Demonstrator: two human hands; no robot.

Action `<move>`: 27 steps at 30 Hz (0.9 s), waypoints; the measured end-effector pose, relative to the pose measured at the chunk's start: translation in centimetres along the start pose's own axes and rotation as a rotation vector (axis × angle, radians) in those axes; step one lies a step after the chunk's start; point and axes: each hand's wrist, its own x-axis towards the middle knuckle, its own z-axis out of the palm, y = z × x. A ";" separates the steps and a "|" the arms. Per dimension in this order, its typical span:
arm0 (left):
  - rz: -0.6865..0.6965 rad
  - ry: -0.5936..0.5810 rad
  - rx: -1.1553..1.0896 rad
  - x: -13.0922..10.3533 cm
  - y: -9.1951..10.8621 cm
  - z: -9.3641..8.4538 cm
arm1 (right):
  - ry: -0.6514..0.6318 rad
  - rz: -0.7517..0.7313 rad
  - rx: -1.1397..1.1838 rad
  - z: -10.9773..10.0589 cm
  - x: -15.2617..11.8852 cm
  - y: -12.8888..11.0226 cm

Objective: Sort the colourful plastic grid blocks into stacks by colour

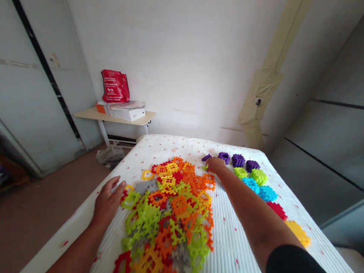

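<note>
A large pile of flat, notched plastic interlocking pieces (153, 211) in lime green, orange, yellow, red and grey lies across the middle of the bed. My left hand (107, 200) rests at the pile's left edge, fingers apart and holding nothing. Over at the far side, my right hand (217, 165) is closed, with a lime-green interlocking piece (204, 168) showing at its fingertips; the hand partly hides it. Just beyond those fingers lies a purple piece (206, 157).
Stacks of purple pieces (238, 160), green pieces (259, 176), blue pieces (268, 193), red pieces (277, 210) and yellow pieces (298, 232) line the right side of the white bed cover (222, 252). A small table (89, 113) holds boxes and a red bag (114, 86).
</note>
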 end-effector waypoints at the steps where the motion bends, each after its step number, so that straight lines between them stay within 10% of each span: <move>1: -0.001 0.002 -0.004 0.0 0.0 0.0 | 0.003 0.001 0.000 0.0 0.1 0.0; 27: 0.032 0.017 -0.035 -0.1 -0.4 0.3 | 0.005 -0.100 -0.092 -0.4 -0.4 -0.4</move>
